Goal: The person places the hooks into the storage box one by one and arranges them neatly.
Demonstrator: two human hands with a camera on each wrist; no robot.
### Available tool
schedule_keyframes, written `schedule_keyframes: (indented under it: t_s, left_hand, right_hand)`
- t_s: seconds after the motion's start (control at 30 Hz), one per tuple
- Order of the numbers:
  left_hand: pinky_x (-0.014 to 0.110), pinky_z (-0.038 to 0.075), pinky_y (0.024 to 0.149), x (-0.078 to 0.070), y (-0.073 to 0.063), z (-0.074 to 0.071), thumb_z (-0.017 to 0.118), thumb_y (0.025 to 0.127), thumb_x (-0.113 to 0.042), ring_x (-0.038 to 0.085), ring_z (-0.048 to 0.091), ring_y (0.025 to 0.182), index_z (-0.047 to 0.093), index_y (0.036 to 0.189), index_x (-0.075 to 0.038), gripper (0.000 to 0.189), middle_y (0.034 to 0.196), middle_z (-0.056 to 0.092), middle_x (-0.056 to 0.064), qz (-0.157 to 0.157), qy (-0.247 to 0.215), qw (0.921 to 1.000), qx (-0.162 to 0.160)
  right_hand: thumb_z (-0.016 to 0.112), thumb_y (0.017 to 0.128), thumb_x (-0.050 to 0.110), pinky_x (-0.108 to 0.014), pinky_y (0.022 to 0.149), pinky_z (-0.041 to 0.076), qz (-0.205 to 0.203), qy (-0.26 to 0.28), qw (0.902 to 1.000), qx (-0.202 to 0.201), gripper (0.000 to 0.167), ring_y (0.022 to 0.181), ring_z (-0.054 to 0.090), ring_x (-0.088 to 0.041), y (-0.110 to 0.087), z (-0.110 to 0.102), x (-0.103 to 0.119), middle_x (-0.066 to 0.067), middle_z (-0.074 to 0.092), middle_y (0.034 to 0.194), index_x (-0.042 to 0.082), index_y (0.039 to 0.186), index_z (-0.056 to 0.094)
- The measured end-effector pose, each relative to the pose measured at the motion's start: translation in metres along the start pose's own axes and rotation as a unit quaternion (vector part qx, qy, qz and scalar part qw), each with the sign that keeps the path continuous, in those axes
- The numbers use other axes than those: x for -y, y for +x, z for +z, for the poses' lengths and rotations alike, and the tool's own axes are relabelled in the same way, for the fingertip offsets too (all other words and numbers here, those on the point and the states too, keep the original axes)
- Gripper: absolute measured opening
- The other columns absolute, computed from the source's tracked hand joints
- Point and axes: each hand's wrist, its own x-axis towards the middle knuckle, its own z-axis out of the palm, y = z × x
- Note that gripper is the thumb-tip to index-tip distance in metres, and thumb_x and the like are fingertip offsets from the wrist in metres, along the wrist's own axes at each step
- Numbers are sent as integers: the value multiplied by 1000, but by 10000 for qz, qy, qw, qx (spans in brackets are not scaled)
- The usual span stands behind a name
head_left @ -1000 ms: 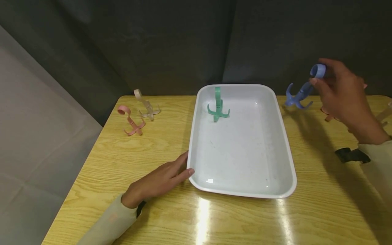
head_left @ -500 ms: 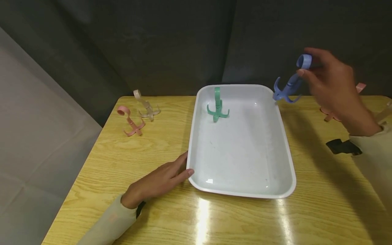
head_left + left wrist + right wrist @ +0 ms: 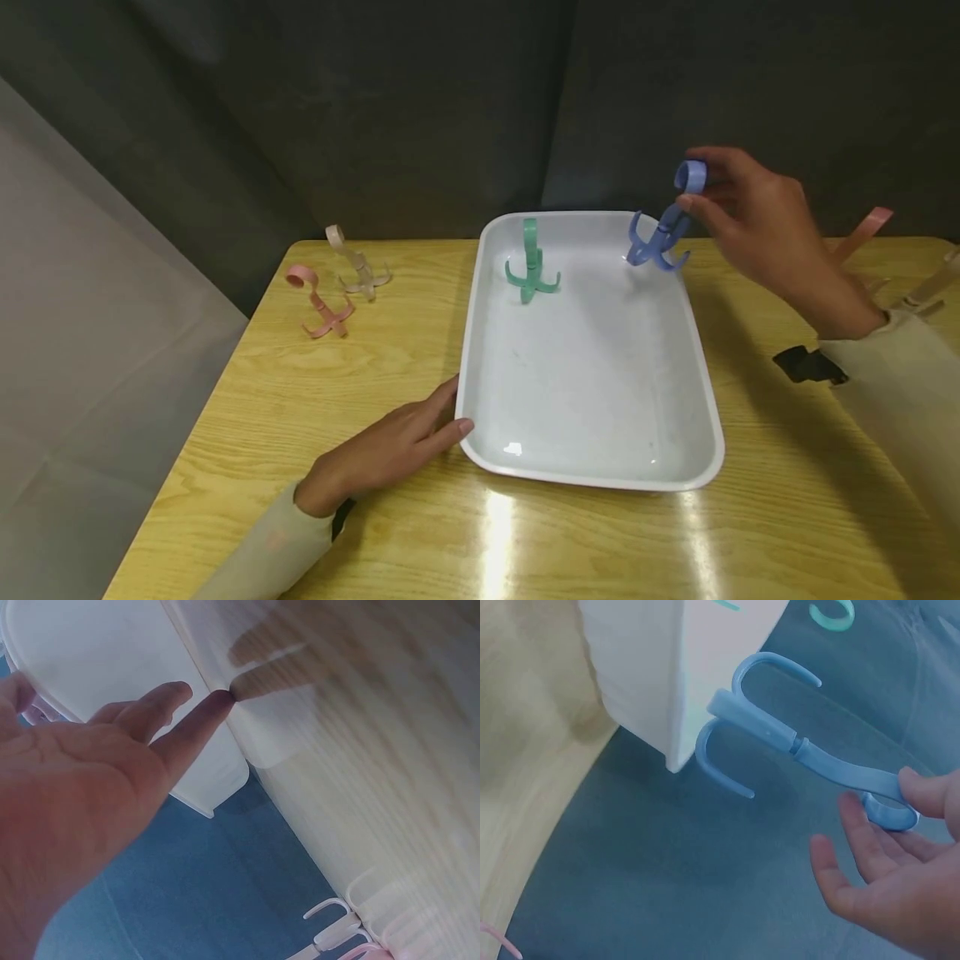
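My right hand [image 3: 765,221] pinches a blue multi-prong hook [image 3: 660,233] by its curled top, holding it over the far right corner of a white tray [image 3: 585,482]. In the right wrist view the thumb and fingers meet at the curl of the blue hook [image 3: 832,761], whose prongs point toward the tray wall [image 3: 634,675]. A green hook [image 3: 532,271] of the same kind stands upright inside the tray's far left part. My left hand [image 3: 386,450] rests against the tray's near left side, thumb on the rim; in the left wrist view its fingers look extended along the outer wall.
Left of the tray, a pink hook [image 3: 324,308] and a beige hook [image 3: 362,271] stand on the wooden table [image 3: 300,400]. Another pink hook [image 3: 862,233] and a beige one [image 3: 930,279] are at the right, partly hidden by the right arm. A dark curtain [image 3: 420,108] hangs behind the table.
My right hand has carried the blue hook leftward, from beside the tray to above its far right corner. The left hand has stayed against the tray.
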Motion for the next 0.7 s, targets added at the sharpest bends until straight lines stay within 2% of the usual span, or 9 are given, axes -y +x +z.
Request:
schedule_keyframes:
  t_s: [0.07, 0.1, 0.17, 0.23, 0.3, 0.43, 0.7]
  left_hand:
    - [45, 26, 123, 0, -1, 0, 44, 112, -48, 9, 24, 152, 9, 169, -27, 70, 169, 24, -6, -35, 4, 10000, -16]
    - [45, 26, 123, 0, 0, 0, 43, 112, -48, 9, 24, 152, 9, 169, -28, 70, 169, 23, -7, -40, -13, 10000, -12]
    - [45, 26, 123, 0, 0, 0, 43, 112, -48, 9, 24, 152, 9, 169, -28, 69, 169, 23, -7, -23, -30, 10000, -4]
    - [45, 26, 123, 0, 0, 0, 43, 112, -48, 9, 23, 152, 8, 169, -28, 70, 169, 23, -7, -4, -52, 10000, 5]
    - [45, 26, 123, 0, 0, 0, 43, 112, -47, 9, 23, 152, 8, 169, -27, 70, 169, 22, -7, 23, -67, 10000, 13]
    - [46, 26, 123, 1, 1, 0, 44, 112, -46, 10, 22, 153, 7, 169, -26, 70, 170, 21, -5, 89, -79, 9999, 21]
    - [45, 25, 123, 0, 1, 0, 43, 113, -46, 9, 22, 153, 8, 169, -25, 69, 170, 21, -5, 72, -29, 10000, 19]
  right_hand:
    - [68, 103, 11, -11, 91, 47, 129, -92, 9996, 232, 51, 115, 69, -35, 0, 4, 1, -28, 64, 130, 1, 150, 50]
    - [67, 103, 10, -20, 96, 51, 176, -98, 9992, 339, 52, 115, 65, -47, 1, 7, 2, -29, 63, 131, 1, 151, 49]
    - [68, 103, 9, -39, 99, 54, 179, -85, 9988, 453, 52, 115, 65, -48, 2, 11, 2, -29, 63, 131, -1, 150, 48]
    - [67, 103, 9, -57, 95, 52, 149, -77, 9983, 551, 52, 115, 65, -49, 2, 15, 2, -30, 62, 132, -2, 150, 48]
    - [67, 103, 8, -62, 93, 51, 80, -29, 9981, 618, 51, 114, 65, -49, 2, 19, 1, -30, 62, 132, -3, 149, 48]
    - [68, 102, 6, -61, 92, 51, -39, -5, 9978, 665, 49, 112, 66, -49, 3, 26, -1, -31, 63, 131, -5, 146, 50]
    - [71, 100, 4, -62, 98, 49, -4, 2, 9950, 996, 48, 113, 66, -48, 6, 38, -4, -31, 64, 130, -6, 143, 52]
